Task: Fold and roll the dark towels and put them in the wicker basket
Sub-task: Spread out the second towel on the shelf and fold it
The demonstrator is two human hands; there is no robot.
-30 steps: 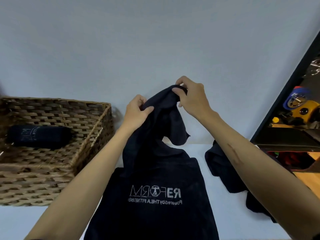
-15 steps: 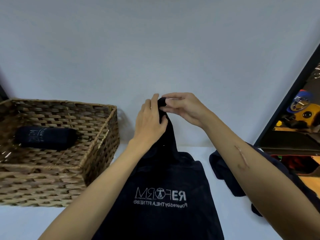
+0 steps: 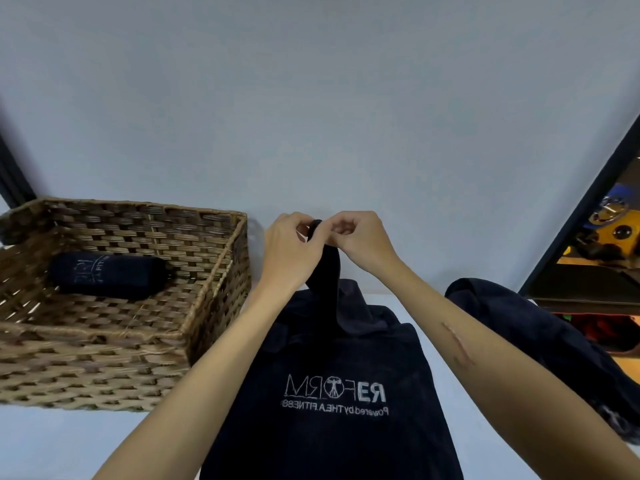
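At the centre of the view, a dark towel [image 3: 332, 393] lay spread on the white bench [image 3: 45, 445], its far end lifted up into a narrow peak. White lettering across the towel appeared mirrored, with a small circular figure emblem in the middle of the upper line. Both hands met at the top of that raised peak. The left hand [image 3: 289, 251] had its fingers [image 3: 304, 220] curled in, pinching the gathered tip of the cloth, and the right hand [image 3: 363, 240] pinched the same tip from the other side with fingers bent tightly; the two hands touched each other there. Both bare forearms reached in from the lower edge of the view, one on each side of the towel.

To the left, a square wicker basket [image 3: 214, 306] stood on the bench just beside the towel. Inside it, a rolled towel [image 3: 107, 280], dark with faint pale lettering, lay on its side on the basket floor.

To the right, partly behind the right forearm, a second loose heap of dark cloth [image 3: 540, 337] lay crumpled on the bench. Beyond it, at the far right edge, a dark-framed shelf [image 3: 588, 192] held blurred yellow, blue and red items that could not be made out. A plain pale wall [image 3: 311, 98] filled the upper half of the view
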